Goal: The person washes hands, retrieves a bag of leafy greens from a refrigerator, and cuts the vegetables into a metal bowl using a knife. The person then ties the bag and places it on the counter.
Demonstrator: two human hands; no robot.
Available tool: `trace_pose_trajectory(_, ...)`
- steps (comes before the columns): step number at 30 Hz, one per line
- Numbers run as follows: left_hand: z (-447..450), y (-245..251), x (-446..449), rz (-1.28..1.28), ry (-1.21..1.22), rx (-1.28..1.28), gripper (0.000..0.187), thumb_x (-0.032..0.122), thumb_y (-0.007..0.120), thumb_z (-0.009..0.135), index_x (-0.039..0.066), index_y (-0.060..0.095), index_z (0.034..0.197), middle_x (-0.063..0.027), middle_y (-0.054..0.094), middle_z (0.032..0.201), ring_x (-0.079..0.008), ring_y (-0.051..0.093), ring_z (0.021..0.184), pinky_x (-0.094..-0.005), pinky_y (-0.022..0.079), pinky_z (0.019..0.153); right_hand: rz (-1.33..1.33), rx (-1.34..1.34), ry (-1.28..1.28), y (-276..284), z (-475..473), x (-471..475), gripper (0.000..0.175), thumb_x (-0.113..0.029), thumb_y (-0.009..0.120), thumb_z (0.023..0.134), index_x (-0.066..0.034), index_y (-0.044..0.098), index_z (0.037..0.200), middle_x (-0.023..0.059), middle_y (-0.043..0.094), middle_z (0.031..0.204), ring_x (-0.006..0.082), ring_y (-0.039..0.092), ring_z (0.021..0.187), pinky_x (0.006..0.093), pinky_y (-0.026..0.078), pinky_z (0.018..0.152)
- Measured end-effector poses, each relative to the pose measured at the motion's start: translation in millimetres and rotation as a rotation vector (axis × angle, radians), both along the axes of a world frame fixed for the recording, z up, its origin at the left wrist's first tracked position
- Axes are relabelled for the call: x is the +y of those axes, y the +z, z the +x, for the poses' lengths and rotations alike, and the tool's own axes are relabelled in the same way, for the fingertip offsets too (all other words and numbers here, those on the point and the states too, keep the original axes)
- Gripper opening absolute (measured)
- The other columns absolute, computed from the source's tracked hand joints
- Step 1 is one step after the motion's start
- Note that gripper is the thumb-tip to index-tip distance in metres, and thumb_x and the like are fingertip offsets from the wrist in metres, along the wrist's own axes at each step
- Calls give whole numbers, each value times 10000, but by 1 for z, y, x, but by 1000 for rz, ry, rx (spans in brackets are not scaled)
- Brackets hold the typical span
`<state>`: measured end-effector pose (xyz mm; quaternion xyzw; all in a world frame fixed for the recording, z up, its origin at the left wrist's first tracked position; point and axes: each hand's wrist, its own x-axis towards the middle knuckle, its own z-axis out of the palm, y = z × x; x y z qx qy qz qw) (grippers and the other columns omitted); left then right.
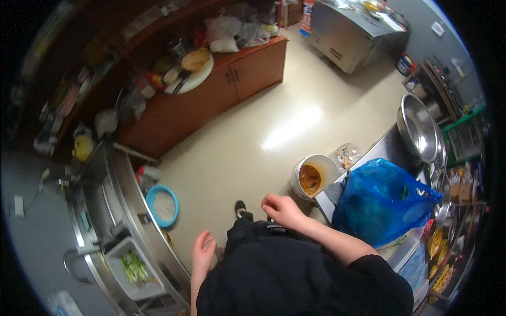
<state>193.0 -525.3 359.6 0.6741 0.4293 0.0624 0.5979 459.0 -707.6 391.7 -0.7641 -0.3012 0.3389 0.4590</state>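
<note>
My left hand point(203, 249) hangs at my left side over the floor, fingers loosely bent and apart, with nothing in it. Closest to it stands a steel sink counter, where a grey plastic basket point(114, 272) holds green vegetables point(134, 268). My right hand point(282, 209) is curled in front of my waist; whether its fingers close on anything is hidden. Beyond it a white bucket point(328, 170) with reddish-brown liquid and scraps point(309, 178) stands on the floor. A full blue plastic bag point(379, 201) rests on the counter to my right.
Under the sink's edge sits a blue basin point(176, 197) with whitish contents. A wooden cabinet point(209, 106) runs along the left, topped with bags and a woven basket point(195, 60). Steel bowls point(419, 126) lean at the right counter. A steel worktable point(344, 35) stands far back.
</note>
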Motion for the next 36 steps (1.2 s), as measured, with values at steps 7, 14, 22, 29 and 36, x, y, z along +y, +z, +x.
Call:
trace_pose_trajectory(7,113,-10,164,280,-223,69,350,49,630,828,8,576,1171,-120,588,1135,-183,624,963,-306,540,763,-190,-18,-98,-41,68,76,179,-201,558,860,-53,616,943,157,664,833,333,640,790,410,505,718)
trace_pose_trajectory(14,336,32,233,393,-669,-72,350,40,609,818,2,571,1163,-139,567,1173,-229,620,980,-321,536,794,-261,-3,-349,-44,133,88,191,-205,578,846,-56,609,961,145,658,849,332,627,816,410,497,732)
trace_pose_trajectory(22,532,11,152,315,-1032,-171,361,72,654,815,37,573,1165,-131,544,1213,-227,612,1007,-338,537,811,-383,55,-616,-74,259,43,195,-214,603,825,-40,629,910,140,653,863,322,627,834,406,502,747)
trace_pose_trajectory(29,676,27,99,355,-1099,-124,370,101,666,814,25,576,1165,-146,543,1204,-241,614,1016,-350,564,806,-280,-76,-665,-60,452,8,203,-210,594,830,-43,631,940,153,641,943,303,622,896,401,497,798)
trace_pose_trajectory(36,825,22,70,439,-1125,-164,371,87,672,804,21,581,1157,-144,541,1193,-240,616,1011,-342,564,800,-184,-177,-791,-46,614,-45,188,-202,605,832,-37,631,919,136,648,907,291,631,857,387,503,776)
